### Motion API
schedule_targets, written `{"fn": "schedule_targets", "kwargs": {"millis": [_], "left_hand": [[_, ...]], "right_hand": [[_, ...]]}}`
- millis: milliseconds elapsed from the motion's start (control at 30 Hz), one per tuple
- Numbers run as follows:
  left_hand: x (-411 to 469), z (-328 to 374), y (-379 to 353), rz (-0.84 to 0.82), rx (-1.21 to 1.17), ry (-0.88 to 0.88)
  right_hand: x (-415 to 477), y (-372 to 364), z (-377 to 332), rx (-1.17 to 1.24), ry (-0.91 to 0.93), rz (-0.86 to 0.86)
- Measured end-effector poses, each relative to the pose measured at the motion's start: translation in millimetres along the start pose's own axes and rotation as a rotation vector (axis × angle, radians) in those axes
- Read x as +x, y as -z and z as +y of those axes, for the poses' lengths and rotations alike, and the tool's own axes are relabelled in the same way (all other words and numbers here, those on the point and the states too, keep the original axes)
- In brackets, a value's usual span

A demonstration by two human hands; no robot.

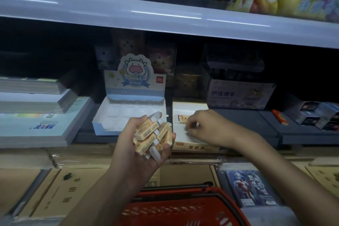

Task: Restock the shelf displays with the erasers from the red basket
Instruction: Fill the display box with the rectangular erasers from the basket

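Note:
My left hand (141, 145) grips a bundle of several erasers (153, 135) in yellow sleeves, held up in front of the shelf. My right hand (205, 126) reaches into the white eraser display box (194, 143) on the shelf, its fingers curled over the box floor beside one eraser (181, 118) lying at the back. Whether those fingers pinch an eraser is hidden. The red basket (176, 207) sits below at the bottom centre. Left of the box stands a blue and white cow display box (128, 97) with a moulded white tray.
Stacks of notebooks (36, 108) fill the shelf's left side. Boxed goods (238, 93) and small dark boxes (319, 115) sit to the right. A white shelf board (165, 16) overhangs above. Cardboard boxes (60, 194) and a wrapped picture pack (251, 187) lie below.

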State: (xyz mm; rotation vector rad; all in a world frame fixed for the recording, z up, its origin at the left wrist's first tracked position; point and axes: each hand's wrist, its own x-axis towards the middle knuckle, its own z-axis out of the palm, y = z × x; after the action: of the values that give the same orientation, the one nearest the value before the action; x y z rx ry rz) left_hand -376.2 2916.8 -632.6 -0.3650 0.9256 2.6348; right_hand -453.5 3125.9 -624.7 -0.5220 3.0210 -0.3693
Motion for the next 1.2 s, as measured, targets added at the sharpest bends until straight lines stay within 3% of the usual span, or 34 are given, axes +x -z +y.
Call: {"fn": "schedule_targets", "kwargs": {"millis": [367,733,1200], "left_hand": [[0.6,-9.7,-1.1,0.043,0.011,0.051],[-2.6,-12.7,-3.7,0.047,0.019,0.036],[0.6,-11.4,-3.1,0.059,0.017,0.024]], "right_hand": [[9.1,-14.5,-0.5,0.062,-0.078,-0.076],[12.4,-13.8,-12.2,-0.004,-0.264,0.035],[11.1,-18.2,-11.1,0.021,-0.205,0.038]]}}
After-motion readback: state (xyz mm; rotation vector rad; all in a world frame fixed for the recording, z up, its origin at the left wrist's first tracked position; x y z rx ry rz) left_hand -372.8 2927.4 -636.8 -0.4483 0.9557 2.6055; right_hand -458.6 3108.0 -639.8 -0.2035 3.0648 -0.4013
